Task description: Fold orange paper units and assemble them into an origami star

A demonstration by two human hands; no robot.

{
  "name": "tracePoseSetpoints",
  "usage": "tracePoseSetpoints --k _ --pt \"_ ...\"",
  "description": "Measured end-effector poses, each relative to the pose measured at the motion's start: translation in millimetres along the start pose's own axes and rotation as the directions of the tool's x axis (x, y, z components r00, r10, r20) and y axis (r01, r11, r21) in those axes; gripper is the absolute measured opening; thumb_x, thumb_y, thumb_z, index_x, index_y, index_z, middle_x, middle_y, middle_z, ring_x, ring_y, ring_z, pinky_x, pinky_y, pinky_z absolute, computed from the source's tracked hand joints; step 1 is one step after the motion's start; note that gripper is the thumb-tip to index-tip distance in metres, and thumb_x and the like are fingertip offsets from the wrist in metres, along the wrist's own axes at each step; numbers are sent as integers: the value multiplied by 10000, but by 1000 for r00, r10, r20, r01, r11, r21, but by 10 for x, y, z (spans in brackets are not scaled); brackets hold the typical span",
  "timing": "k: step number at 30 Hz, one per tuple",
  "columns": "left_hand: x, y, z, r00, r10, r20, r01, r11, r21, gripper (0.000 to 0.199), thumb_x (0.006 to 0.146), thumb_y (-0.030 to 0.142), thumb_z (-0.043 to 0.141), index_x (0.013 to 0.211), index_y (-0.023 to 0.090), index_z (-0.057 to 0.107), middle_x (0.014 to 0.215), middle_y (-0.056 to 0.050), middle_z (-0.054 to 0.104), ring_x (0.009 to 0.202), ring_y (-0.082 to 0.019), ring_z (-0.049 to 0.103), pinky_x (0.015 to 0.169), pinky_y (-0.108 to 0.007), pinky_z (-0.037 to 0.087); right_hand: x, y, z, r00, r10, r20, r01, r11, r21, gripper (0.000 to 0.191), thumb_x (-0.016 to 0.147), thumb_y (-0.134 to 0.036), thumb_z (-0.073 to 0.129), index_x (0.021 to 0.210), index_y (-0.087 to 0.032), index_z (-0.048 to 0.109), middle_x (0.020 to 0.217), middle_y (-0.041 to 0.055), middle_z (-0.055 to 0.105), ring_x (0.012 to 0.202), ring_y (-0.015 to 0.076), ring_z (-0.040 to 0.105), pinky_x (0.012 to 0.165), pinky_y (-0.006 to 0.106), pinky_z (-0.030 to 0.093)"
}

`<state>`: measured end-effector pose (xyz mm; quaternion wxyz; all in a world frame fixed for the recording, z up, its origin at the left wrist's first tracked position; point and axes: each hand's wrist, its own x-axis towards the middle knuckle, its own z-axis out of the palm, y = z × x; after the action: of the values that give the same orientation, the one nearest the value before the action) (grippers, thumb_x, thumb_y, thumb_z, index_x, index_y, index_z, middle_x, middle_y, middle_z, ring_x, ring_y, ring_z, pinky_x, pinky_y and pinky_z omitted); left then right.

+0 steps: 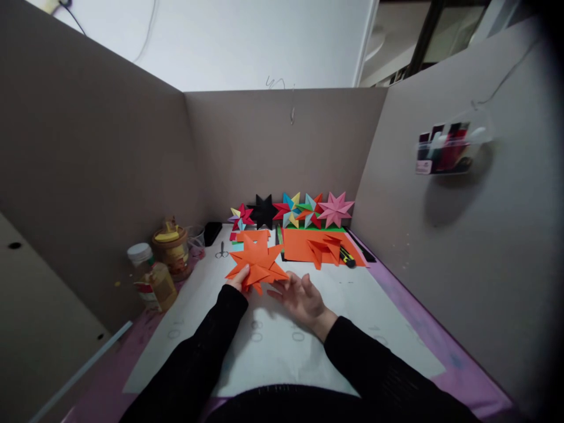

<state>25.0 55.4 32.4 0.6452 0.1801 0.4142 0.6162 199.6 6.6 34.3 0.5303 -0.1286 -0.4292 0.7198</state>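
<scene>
My left hand [240,278] grips an orange folded-paper star [257,258] by its lower left, thumb on top and the other fingers hidden beneath. The star is held above the white sheet [282,364], its points spread out. Just to its right is my right hand [303,298], palm turned up and fingers apart. Those fingertips come close to the star's lower right point; whether they touch it I cannot tell. Beyond the star, folded orange pieces [324,249] lie on a stack of orange paper [297,242].
A yellow-and-black cutter [347,257] lies on the orange paper, and small scissors [222,251] at left. Finished paper stars [336,210] lean along the back wall. A glue bottle [154,282], a brown pot [173,249] and a clear cup [196,241] stand left. Partitions surround the table.
</scene>
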Motion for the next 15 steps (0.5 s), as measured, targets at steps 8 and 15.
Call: tracePoseSetpoints --k 8,15 --pt "-141 -37 105 998 -58 -30 56 995 -89 113 717 142 665 822 102 653 675 -50 700 511 -127 637 377 -168 427 -45 117 41 971 81 226 63 822 -566 724 715 -608 585 1332 -276 404 1433 69 346 1323 275 291 1081 444 208" --pt "-326 -162 175 998 51 27 -48 994 -94 130 654 168 717 752 96 670 636 -39 691 523 -131 632 507 -213 497 -5 220 70 989 -44 142 121 797 -592 734 788 -549 537 1403 -295 228 1491 45 208 1365 240 191 1095 421 216"
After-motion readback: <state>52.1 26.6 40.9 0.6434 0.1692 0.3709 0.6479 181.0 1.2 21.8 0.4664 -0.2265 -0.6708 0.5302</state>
